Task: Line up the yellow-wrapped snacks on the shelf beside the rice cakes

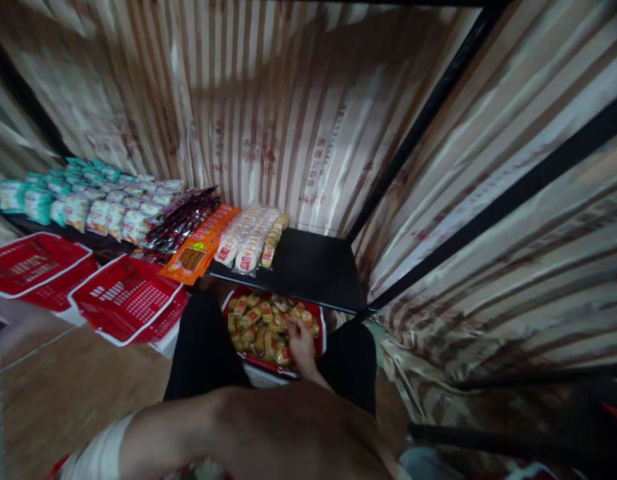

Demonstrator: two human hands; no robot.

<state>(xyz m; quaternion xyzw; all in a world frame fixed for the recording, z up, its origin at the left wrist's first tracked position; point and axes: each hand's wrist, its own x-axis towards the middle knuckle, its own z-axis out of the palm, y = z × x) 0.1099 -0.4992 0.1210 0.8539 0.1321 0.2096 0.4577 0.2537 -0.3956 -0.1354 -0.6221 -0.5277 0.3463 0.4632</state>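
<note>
Sitting in rows at the left of the frame, teal packs (pixel 38 203) and white packs (pixel 106 217) fill one end of a long black shelf (pixel 313 267). Below them, two red boxes (pixel 128 300) with white edges stand near the floor. Low on the left, a pale sleeve (pixel 101 453) and a bare arm (pixel 173 427) stretch across the bottom, very close and blurry. I can't see the left hand, so I can't tell what it does

Next along the shelf come dark red packs (pixel 188 223), then an orange bag (pixel 201 247) that pokes out over the front. Just right of it lie pale packs (pixel 248 243) with red labels, and one thin row of yellow packs (pixel 272 248)

In the lower middle, between two dark legs (pixel 203 347), is a red basket (pixel 323 333) with a white rim. It is full of small yellow-brown packs (pixel 258 333). The right hand (pixel 302 345) is in the basket, toward the right side, with bent fingers over the pile. I can't tell if they pinch a pack or only touch the top

I think the step in hand is getting hold of packs in the basket. The next move seems to call for a small, snug pinch on the wrapper and a gentle lift, so the other packs don't tumble

Over on the right, black poles (pixel 423 127) stand by striped cloth (pixel 488 220)
</note>
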